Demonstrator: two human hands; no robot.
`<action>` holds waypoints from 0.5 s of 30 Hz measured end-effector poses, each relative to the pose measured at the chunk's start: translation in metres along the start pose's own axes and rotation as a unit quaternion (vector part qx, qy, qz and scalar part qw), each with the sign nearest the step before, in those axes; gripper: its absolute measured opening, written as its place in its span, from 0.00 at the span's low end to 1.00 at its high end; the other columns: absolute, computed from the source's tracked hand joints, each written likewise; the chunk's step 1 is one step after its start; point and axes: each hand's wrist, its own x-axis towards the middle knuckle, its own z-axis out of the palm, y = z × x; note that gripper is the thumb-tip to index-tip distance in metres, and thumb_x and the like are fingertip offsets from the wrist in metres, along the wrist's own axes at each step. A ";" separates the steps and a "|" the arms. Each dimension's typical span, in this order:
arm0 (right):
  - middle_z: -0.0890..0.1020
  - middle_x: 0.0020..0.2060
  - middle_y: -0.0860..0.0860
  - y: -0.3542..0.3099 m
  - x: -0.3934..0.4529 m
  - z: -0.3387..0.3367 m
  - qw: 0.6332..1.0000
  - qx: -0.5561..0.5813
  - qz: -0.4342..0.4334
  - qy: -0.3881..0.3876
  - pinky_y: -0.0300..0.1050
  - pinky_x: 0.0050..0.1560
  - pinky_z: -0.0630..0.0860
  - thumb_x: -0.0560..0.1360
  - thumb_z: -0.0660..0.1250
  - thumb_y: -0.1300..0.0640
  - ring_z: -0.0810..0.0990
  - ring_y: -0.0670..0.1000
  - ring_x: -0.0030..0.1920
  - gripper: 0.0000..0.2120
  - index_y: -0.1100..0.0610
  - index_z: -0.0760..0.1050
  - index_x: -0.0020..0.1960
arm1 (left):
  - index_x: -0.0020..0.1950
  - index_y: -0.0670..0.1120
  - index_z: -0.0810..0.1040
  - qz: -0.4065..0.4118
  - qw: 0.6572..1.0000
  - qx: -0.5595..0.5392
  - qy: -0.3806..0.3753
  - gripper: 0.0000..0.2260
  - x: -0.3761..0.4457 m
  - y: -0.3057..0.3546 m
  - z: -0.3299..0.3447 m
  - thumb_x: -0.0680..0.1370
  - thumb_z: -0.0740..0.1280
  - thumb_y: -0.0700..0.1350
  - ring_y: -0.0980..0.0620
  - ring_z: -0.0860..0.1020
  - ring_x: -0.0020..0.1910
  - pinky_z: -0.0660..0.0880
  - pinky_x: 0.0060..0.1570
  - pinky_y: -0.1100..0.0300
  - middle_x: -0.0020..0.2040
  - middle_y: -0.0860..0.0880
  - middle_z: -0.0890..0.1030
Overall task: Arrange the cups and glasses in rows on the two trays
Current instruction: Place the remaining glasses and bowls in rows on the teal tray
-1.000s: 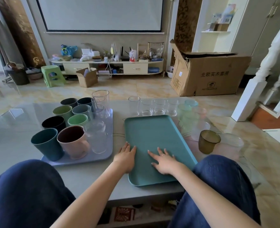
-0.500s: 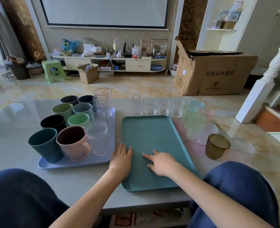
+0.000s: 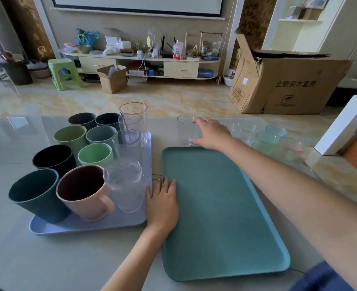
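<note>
A glossy grey table (image 3: 47, 259) fills the lower frame of a tiled living room, a media shelf (image 3: 139, 59) and cardboard box (image 3: 288, 85) along the top. Since a second ago the right hand (image 3: 212, 134) has left the empty teal tray (image 3: 219, 211) and now reaches to upper centre, thumb and fingers curled around a clear glass (image 3: 185, 130). The left hand (image 3: 161, 203) stays flat, fingers relaxed, on the teal tray's left rim beside the cup-filled lavender tray (image 3: 85, 224).

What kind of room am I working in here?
Most likely a home living room: a low TV console cluttered with household odds and ends stands under a wall-mounted projection screen, with a plastic stool and a cardboard box on the tiled floor.
</note>
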 end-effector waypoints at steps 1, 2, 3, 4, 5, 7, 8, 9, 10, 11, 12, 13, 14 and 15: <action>0.68 0.70 0.55 -0.003 0.016 0.001 1.000 -0.025 -0.002 -0.001 0.53 0.64 0.67 0.72 0.67 0.42 0.66 0.58 0.69 0.34 0.51 0.59 0.73 | 0.76 0.50 0.54 -0.001 1.000 0.002 -0.007 0.26 0.000 0.000 0.002 0.77 0.52 0.39 0.48 0.53 0.76 0.49 0.72 0.46 0.78 0.49 0.54; 0.65 0.72 0.55 -0.005 0.030 0.004 0.999 -0.047 0.000 -0.008 0.55 0.67 0.64 0.72 0.67 0.40 0.63 0.58 0.71 0.37 0.51 0.57 0.74 | 0.76 0.49 0.56 -0.004 1.000 0.005 -0.010 0.27 0.000 0.000 0.003 0.76 0.52 0.39 0.47 0.55 0.76 0.52 0.72 0.46 0.77 0.48 0.57; 0.60 0.75 0.56 -0.007 0.042 0.007 0.998 -0.062 0.006 -0.021 0.57 0.70 0.59 0.71 0.67 0.39 0.58 0.58 0.74 0.40 0.49 0.53 0.76 | 0.74 0.48 0.61 -0.008 1.000 0.005 -0.008 0.27 -0.001 0.001 0.003 0.75 0.52 0.38 0.46 0.61 0.74 0.56 0.70 0.44 0.75 0.47 0.62; 0.54 0.76 0.56 -0.009 0.053 0.010 0.997 -0.067 0.016 -0.038 0.60 0.72 0.55 0.71 0.67 0.37 0.54 0.59 0.76 0.43 0.47 0.48 0.77 | 0.70 0.48 0.69 -0.006 1.000 0.005 0.005 0.27 -0.001 0.001 0.006 0.72 0.52 0.38 0.44 0.68 0.70 0.63 0.67 0.42 0.71 0.46 0.70; 0.50 0.77 0.56 -0.010 0.063 0.014 0.996 -0.066 0.027 -0.051 0.62 0.72 0.51 0.70 0.66 0.36 0.51 0.59 0.76 0.46 0.45 0.43 0.77 | 0.64 0.47 0.76 -0.003 1.000 0.000 0.010 0.26 0.001 0.000 0.008 0.68 0.53 0.39 0.44 0.75 0.63 0.71 0.60 0.42 0.65 0.45 0.77; 0.47 0.77 0.57 -0.013 0.080 0.022 0.995 -0.061 0.040 -0.065 0.67 0.72 0.46 0.69 0.64 0.32 0.49 0.60 0.77 0.47 0.42 0.39 0.76 | 0.54 0.47 0.82 0.000 1.000 0.012 0.001 0.26 0.002 -0.001 0.009 0.65 0.51 0.40 0.45 0.82 0.53 0.78 0.49 0.44 0.55 0.46 0.83; 0.50 0.77 0.57 -0.014 0.088 0.026 0.994 -0.063 0.046 -0.070 0.68 0.71 0.44 0.69 0.63 0.31 0.50 0.60 0.76 0.47 0.42 0.40 0.76 | 0.53 0.47 0.83 0.000 1.000 0.011 0.004 0.26 0.002 -0.002 0.009 0.65 0.51 0.41 0.45 0.82 0.52 0.78 0.48 0.44 0.53 0.47 0.84; 0.53 0.77 0.58 -0.015 0.094 0.030 0.994 -0.070 0.049 -0.072 0.70 0.70 0.43 0.69 0.62 0.30 0.52 0.60 0.76 0.45 0.42 0.43 0.77 | 0.53 0.48 0.83 -0.003 1.000 0.007 0.004 0.25 0.003 -0.001 0.007 0.64 0.51 0.41 0.45 0.82 0.52 0.78 0.48 0.44 0.53 0.47 0.84; 0.58 0.75 0.58 -0.016 0.098 0.033 0.994 -0.075 0.051 -0.068 0.70 0.70 0.42 0.70 0.61 0.31 0.55 0.60 0.75 0.42 0.44 0.48 0.76 | 0.53 0.48 0.83 -0.001 1.000 0.007 0.005 0.25 0.003 -0.001 0.007 0.64 0.51 0.41 0.45 0.82 0.52 0.78 0.49 0.44 0.53 0.47 0.84; 0.63 0.73 0.59 -0.016 0.101 0.036 0.995 -0.074 0.049 -0.054 0.70 0.70 0.42 0.71 0.62 0.33 0.58 0.59 0.74 0.38 0.45 0.54 0.75 | 0.53 0.48 0.83 -0.001 1.000 0.008 0.002 0.25 0.003 -0.001 0.008 0.64 0.51 0.41 0.45 0.82 0.53 0.78 0.49 0.44 0.54 0.47 0.84; 0.66 0.71 0.59 -0.017 0.101 0.038 0.996 -0.063 0.045 -0.036 0.69 0.71 0.43 0.72 0.63 0.35 0.61 0.59 0.73 0.34 0.46 0.59 0.73 | 0.53 0.49 0.83 0.003 1.000 0.009 -0.003 0.25 0.004 -0.001 0.009 0.64 0.51 0.41 0.46 0.82 0.53 0.78 0.50 0.44 0.54 0.48 0.83; 0.68 0.69 0.59 -0.018 0.101 0.039 0.998 -0.046 0.038 -0.021 0.67 0.72 0.43 0.72 0.65 0.38 0.64 0.58 0.71 0.31 0.47 0.63 0.70 | 0.53 0.49 0.83 0.002 1.000 0.010 -0.011 0.25 0.004 -0.001 0.009 0.65 0.51 0.41 0.46 0.82 0.53 0.78 0.50 0.44 0.54 0.48 0.83; 0.70 0.68 0.59 -0.018 0.099 0.039 0.999 -0.028 0.026 -0.009 0.65 0.73 0.43 0.71 0.67 0.39 0.66 0.58 0.70 0.29 0.47 0.65 0.69 | 0.53 0.49 0.83 0.002 1.000 0.009 -0.015 0.25 0.004 -0.001 0.009 0.65 0.51 0.41 0.46 0.82 0.53 0.78 0.50 0.44 0.54 0.48 0.83; 0.71 0.67 0.59 -0.019 0.096 0.038 1.000 -0.016 0.008 0.004 0.63 0.73 0.44 0.71 0.68 0.40 0.68 0.58 0.69 0.29 0.47 0.66 0.68 | 0.53 0.49 0.83 -0.001 1.000 0.009 -0.011 0.25 0.004 -0.001 0.011 0.65 0.51 0.42 0.46 0.82 0.53 0.77 0.50 0.44 0.54 0.48 0.83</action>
